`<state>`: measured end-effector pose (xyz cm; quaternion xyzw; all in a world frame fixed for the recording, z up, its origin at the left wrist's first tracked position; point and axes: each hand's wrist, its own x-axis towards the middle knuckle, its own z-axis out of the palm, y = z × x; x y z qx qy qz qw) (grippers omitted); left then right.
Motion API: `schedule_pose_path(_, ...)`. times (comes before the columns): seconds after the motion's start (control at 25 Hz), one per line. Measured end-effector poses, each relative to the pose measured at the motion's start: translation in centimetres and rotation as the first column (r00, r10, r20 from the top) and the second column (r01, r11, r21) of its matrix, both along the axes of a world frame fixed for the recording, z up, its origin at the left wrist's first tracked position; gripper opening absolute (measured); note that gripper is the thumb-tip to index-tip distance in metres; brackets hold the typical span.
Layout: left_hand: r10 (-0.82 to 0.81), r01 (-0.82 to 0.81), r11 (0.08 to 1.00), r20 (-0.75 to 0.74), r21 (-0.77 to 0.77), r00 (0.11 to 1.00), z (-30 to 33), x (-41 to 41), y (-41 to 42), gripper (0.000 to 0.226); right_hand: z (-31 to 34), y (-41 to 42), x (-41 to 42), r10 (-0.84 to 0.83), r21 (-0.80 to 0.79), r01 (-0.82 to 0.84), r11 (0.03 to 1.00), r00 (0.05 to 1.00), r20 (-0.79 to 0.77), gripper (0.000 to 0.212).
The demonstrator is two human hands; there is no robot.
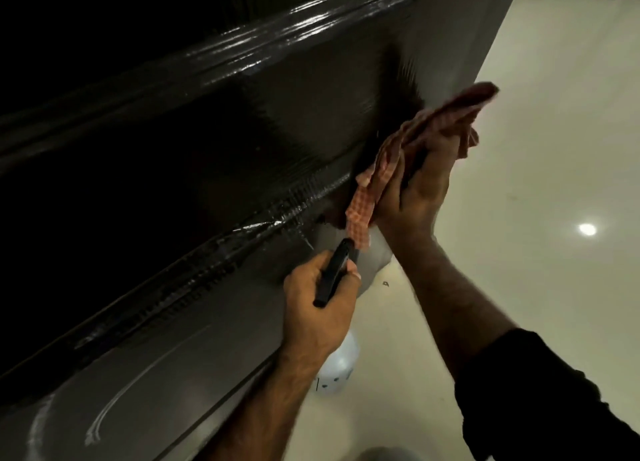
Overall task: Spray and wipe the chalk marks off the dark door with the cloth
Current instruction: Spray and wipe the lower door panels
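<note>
R hand (420, 186) presses the checked cloth (384, 169) flat-fingered on the dark door (242, 141) at its edge, L hand (318, 308) grips the spray bottle (334, 367) trigger just below, while chalk marks (114, 408) streak long-axis 7-to-1 o'clock, w/ L hand nearer.

Head-worn, wide-angle, looking forward and down from close beside the dark door (207, 155), tilted, its edge running diagonally, pale floor (554, 148) to the door's right
</note>
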<state>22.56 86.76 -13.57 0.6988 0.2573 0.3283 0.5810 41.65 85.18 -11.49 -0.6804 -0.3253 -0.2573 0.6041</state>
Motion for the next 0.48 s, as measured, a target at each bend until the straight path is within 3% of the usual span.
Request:
schedule_pose_path(0.08, -0.001, 0.001, 1.000, -0.002, -0.014, 1.000, -0.8, 0.1, 0.0, 0.026, -6.5, -1.1, -0.1, 0.025, -0.139, -0.031, 0.990, 0.998, -0.050, 0.034)
schedule_pose_path(0.16, 0.033, -0.034, 0.998, -0.019, -0.054, 0.999, -1.9, 0.6, -0.3, 0.019, -12.9, -3.7, -0.6, 0.032, -0.282, -0.130, 0.951, 0.944, -0.328, 0.039)
schedule_pose_path(0.24, 0.063, -0.067, 0.995, -0.053, -0.077, 0.997, -3.0, 0.9, -0.7, 0.018, -13.3, -4.9, 0.4, -0.035, -0.316, -0.101, 0.943, 0.916, -0.399, 0.033)
schedule_pose_path(0.36, 0.038, -0.047, 0.996, -0.108, -0.079, 0.993, -4.4, 0.9, -1.4, 0.022, -5.7, -3.5, 2.4, 0.103, -0.112, -0.118, 0.987, 0.986, -0.130, 0.033)
schedule_pose_path(0.44, 0.043, -0.050, 0.997, -0.108, -0.061, 0.993, -5.4, 0.5, -1.6, 0.024, -0.9, -1.7, 2.5, 0.062, 0.028, -0.066, 0.997, 0.989, 0.135, 0.030)
schedule_pose_path(0.48, 0.057, -0.062, 0.997, -0.093, -0.055, 0.994, -6.1, 0.3, -1.6, 0.022, -1.0, -0.9, 2.2, 0.010, 0.053, -0.020, 0.998, 0.982, 0.187, 0.030)
